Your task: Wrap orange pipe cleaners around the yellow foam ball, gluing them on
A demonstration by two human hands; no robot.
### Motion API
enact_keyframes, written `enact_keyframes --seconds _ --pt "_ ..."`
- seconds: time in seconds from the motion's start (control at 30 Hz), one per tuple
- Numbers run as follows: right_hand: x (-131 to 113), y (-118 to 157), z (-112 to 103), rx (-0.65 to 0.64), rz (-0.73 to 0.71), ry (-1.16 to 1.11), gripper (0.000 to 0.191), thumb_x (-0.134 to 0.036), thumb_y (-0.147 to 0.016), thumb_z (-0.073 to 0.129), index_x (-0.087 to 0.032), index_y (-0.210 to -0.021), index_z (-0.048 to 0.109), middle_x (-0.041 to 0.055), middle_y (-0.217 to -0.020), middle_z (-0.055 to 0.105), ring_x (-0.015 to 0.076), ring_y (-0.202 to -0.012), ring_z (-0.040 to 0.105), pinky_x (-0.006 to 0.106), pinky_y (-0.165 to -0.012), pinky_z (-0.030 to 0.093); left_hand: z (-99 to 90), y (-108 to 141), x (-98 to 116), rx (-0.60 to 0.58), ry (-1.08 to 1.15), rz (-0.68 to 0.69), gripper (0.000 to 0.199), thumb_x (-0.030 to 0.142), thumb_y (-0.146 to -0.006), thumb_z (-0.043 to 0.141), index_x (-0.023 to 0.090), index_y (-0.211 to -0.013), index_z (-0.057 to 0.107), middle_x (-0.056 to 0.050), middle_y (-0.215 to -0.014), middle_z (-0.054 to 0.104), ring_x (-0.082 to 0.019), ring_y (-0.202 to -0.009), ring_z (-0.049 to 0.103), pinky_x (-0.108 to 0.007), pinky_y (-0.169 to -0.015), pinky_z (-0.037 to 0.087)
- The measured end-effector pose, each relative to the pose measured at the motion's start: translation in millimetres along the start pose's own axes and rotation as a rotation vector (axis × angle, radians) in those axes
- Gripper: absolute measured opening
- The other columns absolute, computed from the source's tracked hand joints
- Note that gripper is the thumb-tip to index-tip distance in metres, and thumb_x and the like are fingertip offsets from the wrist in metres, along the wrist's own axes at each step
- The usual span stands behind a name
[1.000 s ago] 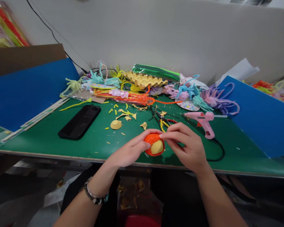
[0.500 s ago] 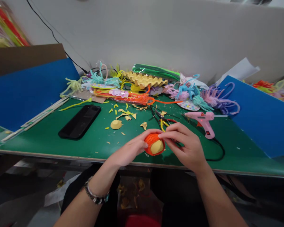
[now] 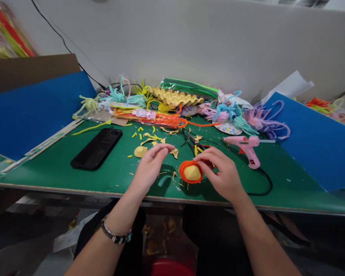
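Observation:
An orange fuzzy ring piece with a pale yellow domed centre [image 3: 192, 173] hangs just above the green table near its front edge. My right hand [image 3: 220, 172] pinches its upper right rim between thumb and fingers. My left hand [image 3: 151, 166] is off to the left with nothing in it, thumb and fingers apart, above the table. Just behind it lies a loose yellow dome [image 3: 140, 151], partly beside yellow scraps [image 3: 155, 137]. Pliers with red and yellow handles [image 3: 197, 148] lie behind my right hand, partly hidden by it.
On the green table [image 3: 123, 172], a black phone [image 3: 97, 148] lies left and a pink glue gun [image 3: 248, 147] with its cable right. Blue boards [image 3: 37, 111] flank both sides. Coloured pipe cleaners [image 3: 158, 118] and an egg carton [image 3: 175, 98] are piled along the wall.
My left hand has let go of the orange piece and moved left. The piece, still in my right hand, has turned so its yellow dome shows more fully.

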State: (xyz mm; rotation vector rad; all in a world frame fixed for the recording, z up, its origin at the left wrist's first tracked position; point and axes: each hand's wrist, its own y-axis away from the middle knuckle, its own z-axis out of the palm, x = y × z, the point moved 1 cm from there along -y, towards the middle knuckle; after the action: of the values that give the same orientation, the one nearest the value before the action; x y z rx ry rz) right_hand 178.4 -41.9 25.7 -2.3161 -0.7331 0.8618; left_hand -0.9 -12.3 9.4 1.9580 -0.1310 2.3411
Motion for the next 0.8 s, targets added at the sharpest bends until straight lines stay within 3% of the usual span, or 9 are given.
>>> enact_keyframes --seconds 0.13,0.27,0.37,0.57,0.7,0.8 --pt "7.2 1.2 5.4 -0.058 0.012 -0.013 0.012 -0.01 -0.083 0.052 -0.018 -0.08 0.06 0.0016 -0.075 0.059 0.0109 -0.066 0.055 0.022 -0.057 0.043 -7.5 -3.1 5.6 0.07 -0.081 0.089 0.011 0.028 -0.067 0.063 0.017 -0.068 0.066 0.0 -0.07 0.065 -0.013 -0.065 0.057 -0.028 -0.071 0.045" --pt "10.9 2.6 8.4 -0.095 0.028 -0.029 0.011 -0.01 -0.083 0.053 -0.018 -0.081 0.06 0.002 -0.078 0.059 0.011 -0.07 0.056 0.022 -0.063 0.044 -10.5 -3.7 6.4 0.144 -0.052 0.14 0.01 0.024 -0.06 0.067 0.017 -0.061 0.062 0.004 -0.06 0.06 -0.009 -0.054 0.052 -0.021 -0.057 0.043" --pt "11.8 3.1 9.0 -0.089 0.042 -0.057 0.011 -0.01 -0.083 0.053 -0.018 -0.081 0.06 0.002 -0.079 0.06 0.0112 -0.073 0.056 0.022 -0.066 0.044 -11.0 -3.8 6.0 0.142 -0.015 0.161 0.007 0.023 -0.064 0.061 0.017 -0.062 0.059 0.006 -0.056 0.056 -0.007 -0.049 0.049 -0.019 -0.053 0.041" --pt "10.5 2.5 9.7 -0.041 0.06 -0.124 0.011 -0.009 -0.082 0.055 -0.019 -0.08 0.061 0.0011 -0.078 0.06 0.0112 -0.074 0.057 0.023 -0.068 0.044 -6.7 -5.1 3.5 0.005 -0.294 0.175 0.018 0.025 -0.071 0.048 0.017 -0.062 0.061 0.003 -0.052 0.054 -0.011 -0.052 0.049 -0.022 -0.053 0.04" --pt "7.6 1.4 10.4 0.013 0.055 -0.183 0.012 -0.009 -0.081 0.055 -0.019 -0.079 0.061 0.0005 -0.076 0.06 0.0112 -0.072 0.057 0.023 -0.066 0.045 -0.8 -5.5 -3.4 -0.169 -0.351 0.079 0.036 0.035 -0.082 0.037 0.015 -0.076 0.066 -0.005 -0.082 0.065 -0.014 -0.07 0.056 -0.025 -0.064 0.045" --pt "5.0 0.5 10.4 0.055 0.043 -0.214 0.012 -0.009 -0.081 0.055 -0.02 -0.079 0.061 0.0003 -0.075 0.06 0.0111 -0.071 0.057 0.023 -0.065 0.045 2.5 -2.9 -6.7 -0.293 -0.279 -0.091 0.047 0.048 -0.085 0.034 0.014 -0.096 0.064 -0.008 -0.096 0.065 -0.012 -0.063 0.054 -0.024 -0.055 0.045"
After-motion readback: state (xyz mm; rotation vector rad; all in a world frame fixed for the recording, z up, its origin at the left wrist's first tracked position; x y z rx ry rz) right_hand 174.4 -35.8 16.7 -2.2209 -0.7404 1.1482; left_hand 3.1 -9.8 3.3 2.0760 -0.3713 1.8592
